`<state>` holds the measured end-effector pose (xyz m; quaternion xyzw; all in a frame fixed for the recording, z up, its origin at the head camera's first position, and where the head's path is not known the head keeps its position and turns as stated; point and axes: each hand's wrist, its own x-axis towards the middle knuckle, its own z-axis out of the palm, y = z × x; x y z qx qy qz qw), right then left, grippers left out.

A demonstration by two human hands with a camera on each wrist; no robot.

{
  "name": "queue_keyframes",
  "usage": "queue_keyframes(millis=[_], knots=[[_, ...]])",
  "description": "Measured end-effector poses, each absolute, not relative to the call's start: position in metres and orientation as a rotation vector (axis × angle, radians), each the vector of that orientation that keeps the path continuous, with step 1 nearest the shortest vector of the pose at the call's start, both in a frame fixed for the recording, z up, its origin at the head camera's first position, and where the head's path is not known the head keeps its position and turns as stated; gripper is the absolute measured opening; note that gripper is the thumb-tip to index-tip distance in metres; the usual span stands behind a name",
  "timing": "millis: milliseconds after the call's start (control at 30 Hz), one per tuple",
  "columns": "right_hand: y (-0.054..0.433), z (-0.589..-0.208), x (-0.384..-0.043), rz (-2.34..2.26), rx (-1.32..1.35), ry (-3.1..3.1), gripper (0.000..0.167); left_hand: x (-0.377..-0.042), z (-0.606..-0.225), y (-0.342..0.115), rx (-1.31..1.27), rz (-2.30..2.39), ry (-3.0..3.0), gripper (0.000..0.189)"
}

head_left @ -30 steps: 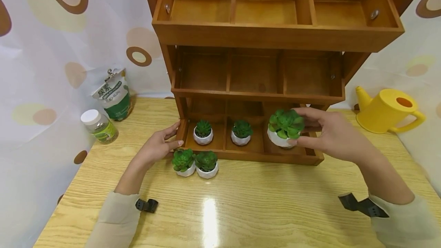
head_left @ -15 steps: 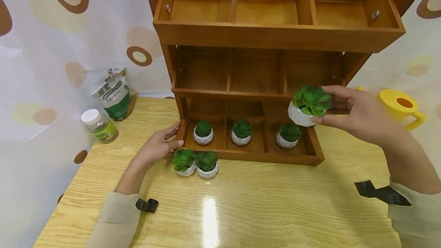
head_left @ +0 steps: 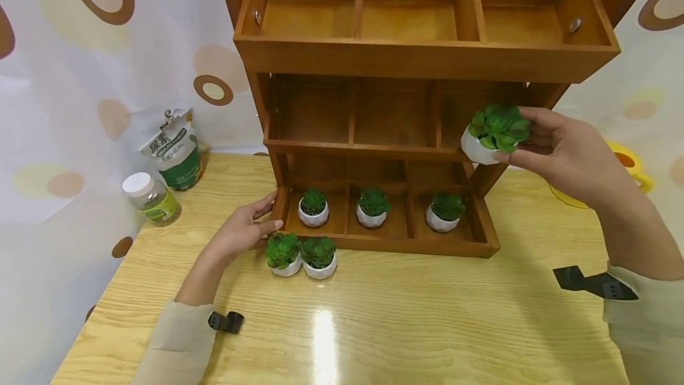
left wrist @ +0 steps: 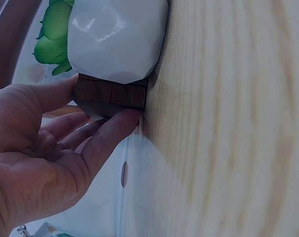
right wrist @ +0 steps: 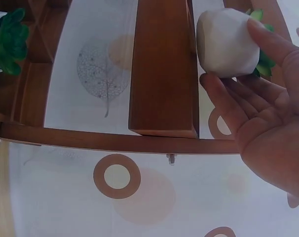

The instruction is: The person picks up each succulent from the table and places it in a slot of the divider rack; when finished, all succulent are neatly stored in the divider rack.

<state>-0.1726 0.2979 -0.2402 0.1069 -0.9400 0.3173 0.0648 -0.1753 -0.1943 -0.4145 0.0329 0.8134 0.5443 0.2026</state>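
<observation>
My right hand (head_left: 579, 156) pinches a potted succulent (head_left: 497, 126) by its white faceted pot, with thumb and fingers on either side. It hangs in front of the right end of the middle tier of a brown wooden shelf (head_left: 427, 63). In the right wrist view the pot (right wrist: 226, 44) is close beside the tier's front board. My left hand (head_left: 243, 230) grips the lower left corner of the shelf; the left wrist view has thumb and fingers around the wood's end (left wrist: 110, 94). Two more potted succulents (head_left: 319, 254) stand on the table just before that corner.
Each bottom-tier compartment holds one small potted succulent (head_left: 372, 207). A yellow watering can (head_left: 625, 159), partly behind my right hand, stands at right. A white-capped jar (head_left: 155, 199) and a green-and-white bag (head_left: 176, 153) with a clip stand at left on the wooden table (head_left: 406, 325).
My right hand has lifted its potted succulent from above the bottom right compartment, up and rightward to the middle tier, uncovering the succulent below. The left hand keeps its place.
</observation>
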Motion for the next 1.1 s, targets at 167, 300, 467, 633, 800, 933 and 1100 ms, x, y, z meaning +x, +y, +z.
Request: queue_keyframes(millis=[167, 300, 467, 633, 800, 933, 1100], knots=[[0.296, -0.241, -0.182, 0.882, 0.288, -2.815, 0.067, -0.176, -0.416, -0.194, 0.095, 1.52, 2.274, 0.071], [0.294, -0.243, -0.189, 0.863, 0.303, -2.772, 0.065, -0.176, -0.416, -0.195, 0.102, 1.522, 2.271, 0.071], [0.29, -0.247, -0.199, 0.837, 0.274, -2.778, 0.069, -0.176, -0.416, -0.195, 0.093, 1.525, 2.269, 0.071], [0.283, -0.248, -0.204, 0.737, 0.285, -2.8, 0.068, -0.177, -0.417, -0.195, 0.084, 1.526, 2.266, 0.071], [0.278, -0.248, -0.207, 0.679, 0.295, -2.83, 0.069, -0.176, -0.417, -0.195, 0.079, 1.523, 2.266, 0.071], [0.274, -0.25, -0.209, 0.689, 0.282, -2.859, 0.071, -0.176, -0.415, -0.196, 0.078, 1.518, 2.273, 0.071], [0.273, -0.251, -0.209, 0.678, 0.269, -2.886, 0.073, -0.175, -0.415, -0.196, 0.085, 1.513, 2.28, 0.071]])
